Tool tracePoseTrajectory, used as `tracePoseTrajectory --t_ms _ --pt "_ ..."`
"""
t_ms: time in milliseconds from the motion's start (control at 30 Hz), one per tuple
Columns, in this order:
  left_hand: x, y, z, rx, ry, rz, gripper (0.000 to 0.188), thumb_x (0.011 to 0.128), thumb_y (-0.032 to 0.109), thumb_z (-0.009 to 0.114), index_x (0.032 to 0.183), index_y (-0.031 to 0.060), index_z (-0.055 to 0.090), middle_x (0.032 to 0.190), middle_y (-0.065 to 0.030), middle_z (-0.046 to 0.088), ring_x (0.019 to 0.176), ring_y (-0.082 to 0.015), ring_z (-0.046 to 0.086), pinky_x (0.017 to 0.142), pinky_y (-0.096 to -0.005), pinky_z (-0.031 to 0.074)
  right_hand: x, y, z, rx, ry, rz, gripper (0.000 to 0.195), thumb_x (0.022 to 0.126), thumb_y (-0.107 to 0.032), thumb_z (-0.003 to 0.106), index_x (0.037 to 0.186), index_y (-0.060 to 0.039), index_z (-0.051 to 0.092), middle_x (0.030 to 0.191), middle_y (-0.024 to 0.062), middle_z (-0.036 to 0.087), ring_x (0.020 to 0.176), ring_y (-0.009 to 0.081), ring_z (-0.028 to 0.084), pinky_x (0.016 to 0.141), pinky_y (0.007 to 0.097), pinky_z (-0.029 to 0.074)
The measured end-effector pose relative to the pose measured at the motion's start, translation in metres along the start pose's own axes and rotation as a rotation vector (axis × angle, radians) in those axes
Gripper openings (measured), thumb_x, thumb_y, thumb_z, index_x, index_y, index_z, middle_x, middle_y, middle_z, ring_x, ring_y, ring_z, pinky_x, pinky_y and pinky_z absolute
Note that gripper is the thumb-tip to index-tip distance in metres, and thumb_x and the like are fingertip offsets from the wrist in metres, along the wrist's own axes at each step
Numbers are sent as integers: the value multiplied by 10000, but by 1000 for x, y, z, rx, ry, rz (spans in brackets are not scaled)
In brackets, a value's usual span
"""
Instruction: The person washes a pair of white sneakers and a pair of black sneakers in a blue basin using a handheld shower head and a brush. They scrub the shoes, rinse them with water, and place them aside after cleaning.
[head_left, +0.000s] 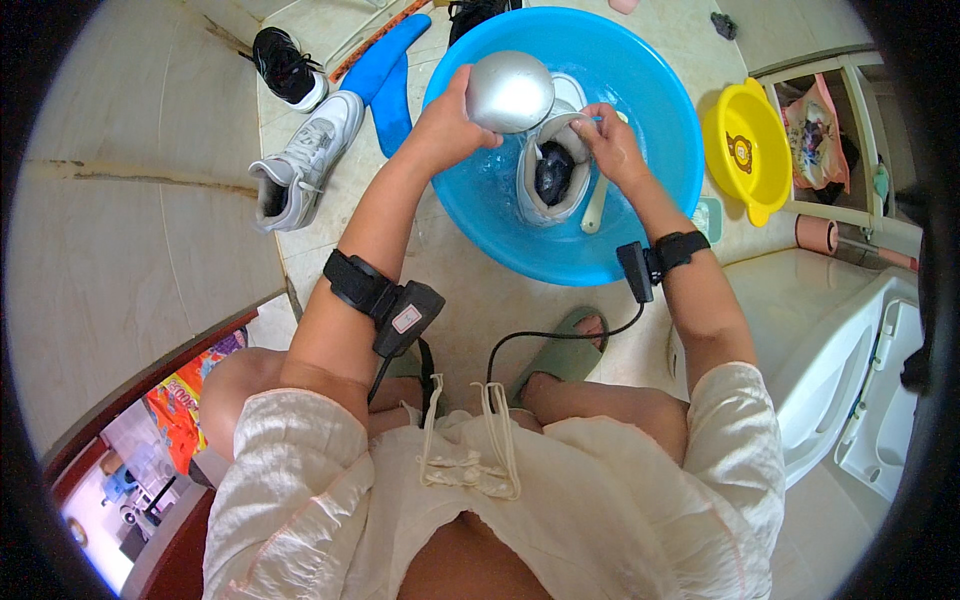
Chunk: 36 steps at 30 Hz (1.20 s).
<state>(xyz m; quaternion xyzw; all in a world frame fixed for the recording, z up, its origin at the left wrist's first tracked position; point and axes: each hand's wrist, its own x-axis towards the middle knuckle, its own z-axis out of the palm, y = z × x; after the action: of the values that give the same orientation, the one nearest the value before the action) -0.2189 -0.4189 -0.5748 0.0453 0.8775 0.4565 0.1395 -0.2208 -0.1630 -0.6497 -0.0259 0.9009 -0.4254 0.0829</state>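
Observation:
My left hand (448, 124) holds a round silver metal bowl (511, 91) by its side, its rounded outside turned up towards me. Below it, a white high-top sneaker (534, 196) stands in a large blue plastic basin (480, 238) holding some water. The fingers of my right hand (616, 148) pinch the sneaker's padded collar. Inside the shoe, the dark insole (555, 174) looks wet and shiny. Beside the shoe lies a tool with a pale handle (596, 206); my right hand partly covers it, and its head cannot be made out.
Left of the basin are another white sneaker (309, 161), a black shoe (285, 67) and blue shoe-shaped pieces (386, 64). A yellow basin (750, 150) and a small green tray (709, 219) stand at right. White sanitary ware (810, 315) borders the lower right. A cable (525, 335) hangs between my forearms.

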Motion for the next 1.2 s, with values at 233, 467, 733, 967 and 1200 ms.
tracePoseTrajectory --t_ms 233,467,733,967,1200 --pt "-1 3 -1 10 -12 -17 962 593 83 769 1383 22 223 1244 -239 485 1151 -358 483 967 -377 389 2 3 -8 237 -205 166 357 889 -372 548 1054 -64 620 904 37 628 837 129 563 773 282 451" --pt "3 -8 2 55 9 -11 953 595 92 770 1380 26 235 1244 -232 488 1148 -355 487 957 -380 399 -4 -27 -1 120 -217 101 417 866 -428 548 1017 -51 644 825 113 645 733 193 597 658 332 473" --pt "1 1 4 51 -5 -17 966 587 99 776 1383 26 233 1241 -230 492 1145 -351 491 956 -370 400 16 2 14 528 -156 512 437 865 -349 577 1052 45 597 970 143 630 882 206 592 820 341 444" --pt "6 -7 6 88 14 2 986 578 109 779 1389 21 225 1253 -237 480 1147 -356 488 965 -371 393 17 14 12 864 -224 563 395 887 -320 557 1098 14 569 1023 105 613 922 181 594 774 285 496" --pt "8 -8 7 86 1 14 977 576 103 767 1388 23 230 1253 -238 480 1149 -357 486 967 -369 393 11 6 6 1062 -249 466 340 887 -240 565 1095 28 545 1042 106 599 887 194 606 792 295 521"
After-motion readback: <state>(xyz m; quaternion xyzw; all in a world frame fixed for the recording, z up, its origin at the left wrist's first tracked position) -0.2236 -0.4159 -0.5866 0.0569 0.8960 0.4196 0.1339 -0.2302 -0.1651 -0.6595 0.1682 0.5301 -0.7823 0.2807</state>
